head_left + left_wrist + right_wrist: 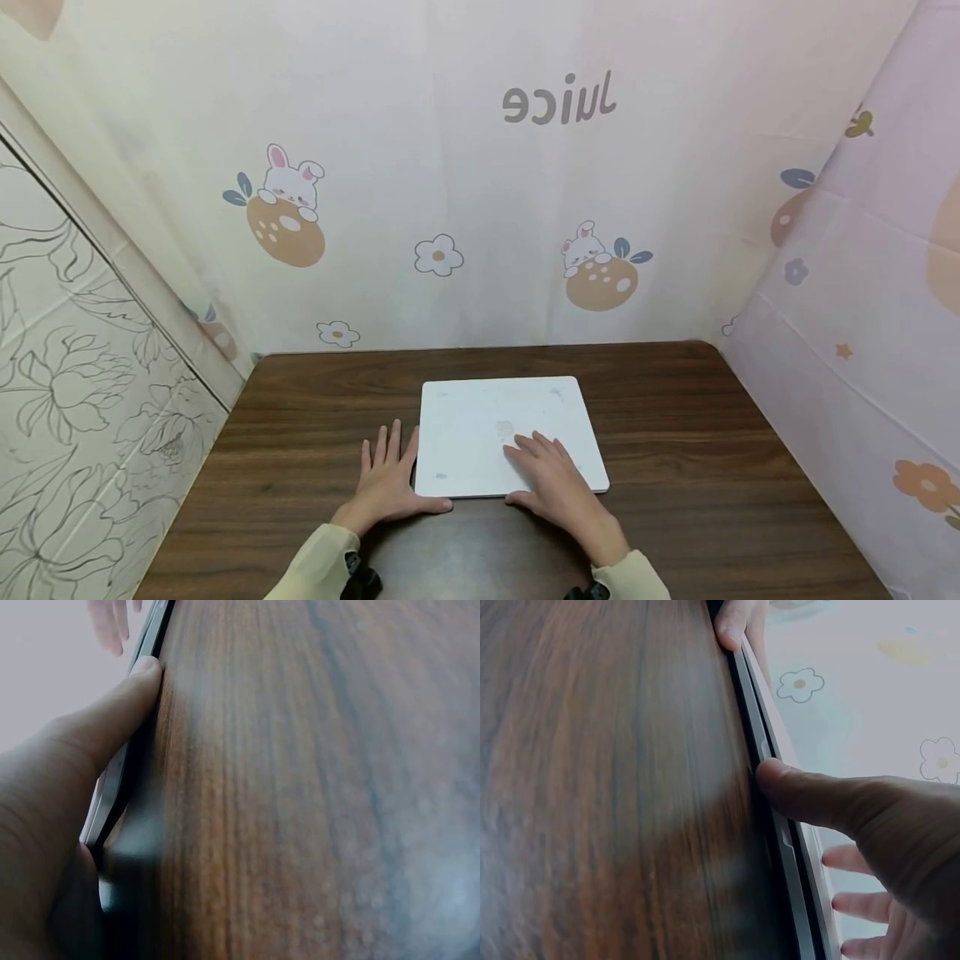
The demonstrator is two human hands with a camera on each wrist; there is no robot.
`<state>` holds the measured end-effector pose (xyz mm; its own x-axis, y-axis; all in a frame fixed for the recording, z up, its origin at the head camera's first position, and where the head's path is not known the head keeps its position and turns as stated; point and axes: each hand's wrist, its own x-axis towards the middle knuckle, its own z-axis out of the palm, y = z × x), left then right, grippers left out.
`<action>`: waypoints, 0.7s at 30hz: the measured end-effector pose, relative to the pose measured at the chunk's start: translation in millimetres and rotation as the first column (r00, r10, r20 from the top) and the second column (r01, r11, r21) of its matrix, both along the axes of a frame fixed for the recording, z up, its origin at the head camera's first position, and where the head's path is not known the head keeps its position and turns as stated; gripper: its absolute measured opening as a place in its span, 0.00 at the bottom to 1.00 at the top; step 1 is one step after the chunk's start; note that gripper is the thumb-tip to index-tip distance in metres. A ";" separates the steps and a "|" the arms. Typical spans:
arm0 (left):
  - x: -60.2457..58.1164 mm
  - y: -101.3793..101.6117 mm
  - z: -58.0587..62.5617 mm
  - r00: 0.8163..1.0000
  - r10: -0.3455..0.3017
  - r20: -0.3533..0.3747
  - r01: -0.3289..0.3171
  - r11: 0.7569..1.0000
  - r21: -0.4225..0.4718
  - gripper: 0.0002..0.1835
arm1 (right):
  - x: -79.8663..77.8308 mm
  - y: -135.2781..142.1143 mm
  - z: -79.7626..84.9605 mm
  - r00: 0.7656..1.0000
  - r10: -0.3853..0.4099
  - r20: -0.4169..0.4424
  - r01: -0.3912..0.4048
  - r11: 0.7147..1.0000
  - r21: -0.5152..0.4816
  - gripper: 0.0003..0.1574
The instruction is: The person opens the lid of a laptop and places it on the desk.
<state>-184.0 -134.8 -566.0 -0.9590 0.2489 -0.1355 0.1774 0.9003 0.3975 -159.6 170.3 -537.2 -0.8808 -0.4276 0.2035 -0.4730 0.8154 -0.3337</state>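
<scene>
A closed white laptop (pixel 480 408) lies on the brown wooden table, with a faint mark near the middle of its lid. My left hand (pixel 390 483) rests at its front left corner, fingers spread straight along the left side and thumb along the front edge. My right hand (pixel 558 487) reaches over the right part of the lid with its fingers extended. In the right wrist view, the right thumb (pixel 810 793) touches the laptop's front edge (pixel 786 851) by a small notch. The left thumb (pixel 112 712) lies against that same edge in the left wrist view.
Dark wood grain covers the table (pixel 697 450), whose far corners are rounded. Behind it hangs a pale curtain (pixel 480 183) printed with rabbits, flowers and mirrored lettering. Similar cloth (pixel 862 375) borders the right side, and a flower-line panel (pixel 82 417) stands at the left.
</scene>
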 end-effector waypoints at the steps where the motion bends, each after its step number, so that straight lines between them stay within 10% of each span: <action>1: 0.1 0.0 0.3 1.000 -0.001 0.001 0.001 1.000 0.003 0.77 | -0.1 0.7 0.1 1.000 0.009 -0.009 -0.009 1.000 0.005 0.42; 21: 0.9 -4.8 -5.7 0.999 -0.013 -0.031 0.015 0.999 0.049 0.79 | -7.3 7.9 3.6 0.954 0.201 -0.225 -0.196 0.980 0.044 0.24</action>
<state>-183.1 -139.6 -571.7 -0.9588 0.2682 -0.0934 0.2028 0.8768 0.4359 -166.9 178.2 -533.6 -0.7095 -0.5953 0.3771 -0.6871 0.7033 -0.1825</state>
